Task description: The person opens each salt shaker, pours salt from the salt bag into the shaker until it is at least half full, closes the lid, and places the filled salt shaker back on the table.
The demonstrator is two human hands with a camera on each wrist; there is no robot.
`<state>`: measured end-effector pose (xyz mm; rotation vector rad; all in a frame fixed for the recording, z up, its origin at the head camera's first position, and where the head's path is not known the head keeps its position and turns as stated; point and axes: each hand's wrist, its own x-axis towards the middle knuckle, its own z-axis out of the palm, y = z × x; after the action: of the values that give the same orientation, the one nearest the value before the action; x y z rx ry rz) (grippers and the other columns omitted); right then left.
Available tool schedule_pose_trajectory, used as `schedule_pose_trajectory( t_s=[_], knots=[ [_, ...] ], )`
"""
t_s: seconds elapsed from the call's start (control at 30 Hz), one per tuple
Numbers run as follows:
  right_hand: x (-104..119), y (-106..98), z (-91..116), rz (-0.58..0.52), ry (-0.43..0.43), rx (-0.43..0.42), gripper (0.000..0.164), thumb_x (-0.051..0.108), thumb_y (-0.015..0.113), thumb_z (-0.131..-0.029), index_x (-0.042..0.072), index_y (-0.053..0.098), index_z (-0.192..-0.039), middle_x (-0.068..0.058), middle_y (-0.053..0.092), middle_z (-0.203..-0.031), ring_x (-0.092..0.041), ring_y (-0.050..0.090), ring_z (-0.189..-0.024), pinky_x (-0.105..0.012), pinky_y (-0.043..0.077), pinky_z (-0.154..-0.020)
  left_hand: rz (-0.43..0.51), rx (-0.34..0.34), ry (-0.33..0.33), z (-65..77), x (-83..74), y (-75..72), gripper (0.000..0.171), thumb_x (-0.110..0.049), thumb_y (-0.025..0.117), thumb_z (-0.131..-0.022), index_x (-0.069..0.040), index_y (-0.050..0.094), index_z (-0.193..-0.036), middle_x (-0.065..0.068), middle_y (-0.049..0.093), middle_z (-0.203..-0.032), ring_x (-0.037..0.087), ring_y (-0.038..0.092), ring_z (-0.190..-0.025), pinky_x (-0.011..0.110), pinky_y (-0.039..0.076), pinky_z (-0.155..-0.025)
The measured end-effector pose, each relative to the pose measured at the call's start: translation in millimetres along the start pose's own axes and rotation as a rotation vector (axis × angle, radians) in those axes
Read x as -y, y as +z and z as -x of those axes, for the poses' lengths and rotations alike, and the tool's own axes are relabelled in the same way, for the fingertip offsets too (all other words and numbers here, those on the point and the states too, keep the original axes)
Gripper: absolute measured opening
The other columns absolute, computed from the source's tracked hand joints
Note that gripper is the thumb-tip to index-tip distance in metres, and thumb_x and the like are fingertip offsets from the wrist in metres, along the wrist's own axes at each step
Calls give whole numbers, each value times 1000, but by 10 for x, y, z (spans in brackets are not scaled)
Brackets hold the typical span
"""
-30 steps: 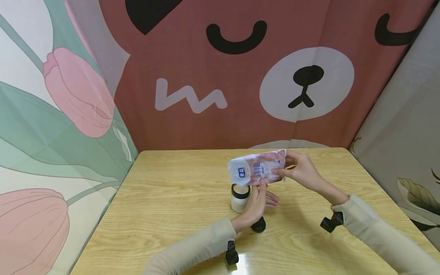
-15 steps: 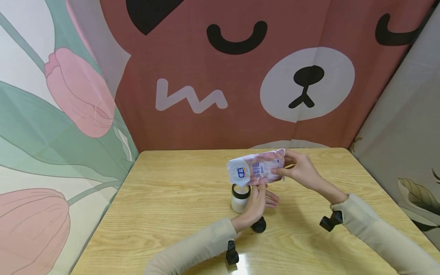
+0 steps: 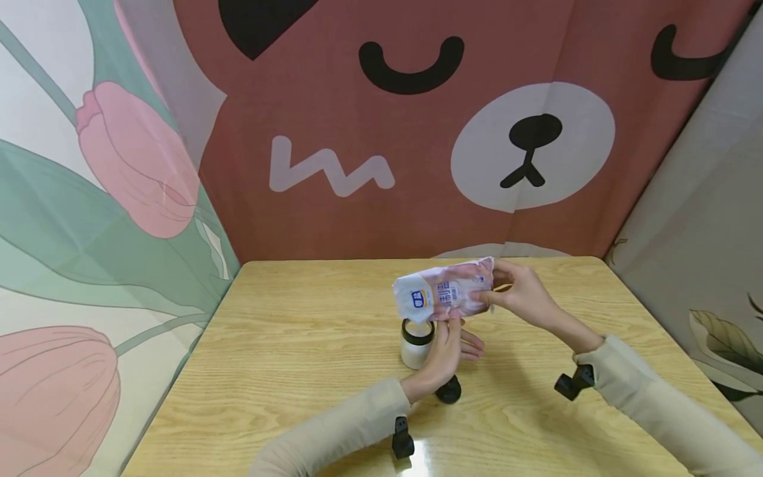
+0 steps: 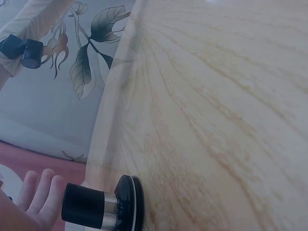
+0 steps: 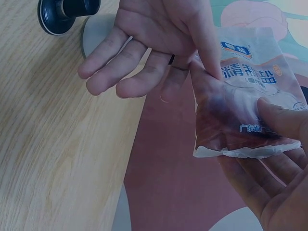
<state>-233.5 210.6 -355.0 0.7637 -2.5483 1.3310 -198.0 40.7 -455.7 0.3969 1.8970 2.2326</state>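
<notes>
One soft pink-and-white plastic bag with blue printed characters [image 3: 444, 291] is held above the table between two hands, its long axis laid left to right and its left end slightly lower than its right. By that left end the far rim of a round white jar with a black collar [image 3: 416, 352] is overlapped in the head view; whether the end is held straight over the mouth or beyond it cannot be told. Nor can it be told whether that end is cut.

At the bag's right end, well apart from the jar, the plastic is gripped by the right hand [image 3: 524, 298], thumb on the printed face and fingers behind. The lower edge is pinched by thumb and forefinger of the left hand [image 3: 446, 354], its other fingers spread. Of the two, the left is nearer to the jar, being placed just to its right.

On the near side, beside the left wrist, a black disc with an upright cylindrical knob and silver band [image 3: 449, 391] is rested on the light wood-grain table [image 3: 298, 371].
</notes>
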Motion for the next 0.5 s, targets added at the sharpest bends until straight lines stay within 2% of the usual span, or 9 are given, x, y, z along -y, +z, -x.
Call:
schedule_pose_trajectory(
  t_s=[0.5],
  knots=[
    [16, -3, 2, -2, 0, 1, 39, 7, 81, -83, 1, 65, -118, -11, 73, -93, -24, 71, -83, -28, 57, -56, -2, 7, 10, 8, 0, -1, 48, -46, 16, -109, -3, 35, -120, 24, 69, -90, 44, 69, -83, 42, 61, -73]
  ],
)
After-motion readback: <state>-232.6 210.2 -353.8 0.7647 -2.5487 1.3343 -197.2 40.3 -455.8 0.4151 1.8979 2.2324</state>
